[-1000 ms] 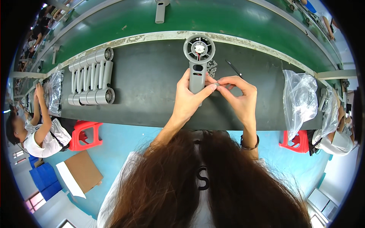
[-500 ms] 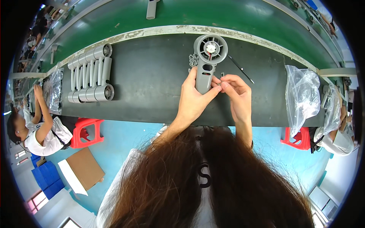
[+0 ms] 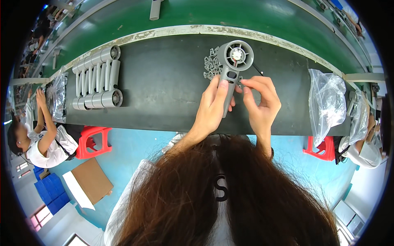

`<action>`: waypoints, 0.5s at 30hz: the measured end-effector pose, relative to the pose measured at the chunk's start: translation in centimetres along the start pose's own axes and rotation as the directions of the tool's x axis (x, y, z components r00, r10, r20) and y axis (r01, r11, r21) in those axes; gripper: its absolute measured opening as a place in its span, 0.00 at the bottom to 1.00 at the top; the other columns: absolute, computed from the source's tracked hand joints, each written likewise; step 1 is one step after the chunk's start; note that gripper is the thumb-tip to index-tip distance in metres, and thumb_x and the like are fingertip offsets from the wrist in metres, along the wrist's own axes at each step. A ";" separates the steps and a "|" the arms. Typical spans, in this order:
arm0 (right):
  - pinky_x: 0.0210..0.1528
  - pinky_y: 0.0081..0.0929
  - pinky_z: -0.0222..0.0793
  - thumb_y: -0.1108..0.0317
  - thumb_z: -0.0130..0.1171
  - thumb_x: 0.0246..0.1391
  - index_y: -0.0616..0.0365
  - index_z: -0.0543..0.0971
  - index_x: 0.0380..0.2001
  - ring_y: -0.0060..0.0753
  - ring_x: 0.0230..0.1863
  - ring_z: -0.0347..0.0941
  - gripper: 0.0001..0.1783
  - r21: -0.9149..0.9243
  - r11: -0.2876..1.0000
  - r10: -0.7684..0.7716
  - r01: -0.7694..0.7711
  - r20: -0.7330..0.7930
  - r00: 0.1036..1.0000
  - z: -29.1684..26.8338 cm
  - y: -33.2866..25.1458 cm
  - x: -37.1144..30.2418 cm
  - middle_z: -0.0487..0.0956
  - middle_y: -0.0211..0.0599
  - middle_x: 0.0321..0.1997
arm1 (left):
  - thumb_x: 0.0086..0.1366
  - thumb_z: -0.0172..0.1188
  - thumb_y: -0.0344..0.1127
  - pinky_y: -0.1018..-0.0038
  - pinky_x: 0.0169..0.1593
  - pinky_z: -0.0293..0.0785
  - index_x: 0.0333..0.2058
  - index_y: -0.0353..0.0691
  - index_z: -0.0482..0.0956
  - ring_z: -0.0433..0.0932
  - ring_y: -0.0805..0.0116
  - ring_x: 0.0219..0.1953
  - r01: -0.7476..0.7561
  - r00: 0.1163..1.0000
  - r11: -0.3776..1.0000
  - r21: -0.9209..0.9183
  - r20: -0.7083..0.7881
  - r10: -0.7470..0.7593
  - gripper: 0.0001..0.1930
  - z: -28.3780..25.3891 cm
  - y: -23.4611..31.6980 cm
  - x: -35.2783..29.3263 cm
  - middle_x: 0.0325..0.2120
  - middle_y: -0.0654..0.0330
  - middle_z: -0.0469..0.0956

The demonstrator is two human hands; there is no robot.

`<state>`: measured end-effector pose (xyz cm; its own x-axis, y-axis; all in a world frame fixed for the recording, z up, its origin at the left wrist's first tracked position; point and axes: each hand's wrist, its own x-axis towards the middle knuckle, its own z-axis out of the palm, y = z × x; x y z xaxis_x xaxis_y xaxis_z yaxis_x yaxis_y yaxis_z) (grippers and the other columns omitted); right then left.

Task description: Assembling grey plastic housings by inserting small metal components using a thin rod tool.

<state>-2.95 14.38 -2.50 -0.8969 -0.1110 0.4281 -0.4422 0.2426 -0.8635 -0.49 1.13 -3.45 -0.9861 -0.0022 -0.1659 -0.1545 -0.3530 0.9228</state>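
Note:
My left hand (image 3: 210, 107) is wrapped round the handle of a grey handheld fan (image 3: 230, 87), its thumb lying along the front. The fan's round head points away from me, with a white hub and a bit of red wire showing inside. At the handle's right side, my right hand (image 3: 263, 100) pinches a small grey plastic piece (image 3: 240, 80) between thumb and forefinger. Whether that piece touches the handle, I cannot tell. A pile of similar small grey plastic pieces (image 3: 211, 65) lies left of the fan head. Behind the fan, a thin black rod (image 3: 258, 70) is partly hidden.
Several grey fans (image 3: 98, 78) lie in a row at the table's left. Clear plastic bags (image 3: 328, 108) hang over its right edge. Another grey part (image 3: 155, 10) rests on the green surface beyond the ledge. A co-worker (image 3: 43, 139) sits at far left.
The fan has shifted right and tilted, uncovering more of the pile and covering more of the black rod. My right hand has moved slightly right and up beside the handle.

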 end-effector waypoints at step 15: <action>0.31 0.24 0.70 0.83 0.65 0.36 0.61 0.80 0.31 0.33 0.29 0.75 0.14 -0.391 0.880 -0.259 0.271 0.084 0.962 -0.7 -2.9 0.2 0.79 0.36 0.27 | 0.72 0.35 0.43 0.79 0.32 0.67 0.57 0.36 0.58 0.71 0.76 0.27 -0.053 0.992 0.999 0.008 0.115 0.052 0.22 0.5 -0.5 -0.8 0.27 0.60 0.73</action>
<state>-1.79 14.32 0.30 -0.7489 -0.2507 0.6135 -0.6291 0.5599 -0.5392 0.30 1.77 -3.56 -0.9933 0.0867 -0.0765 -0.1020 -0.3452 0.9330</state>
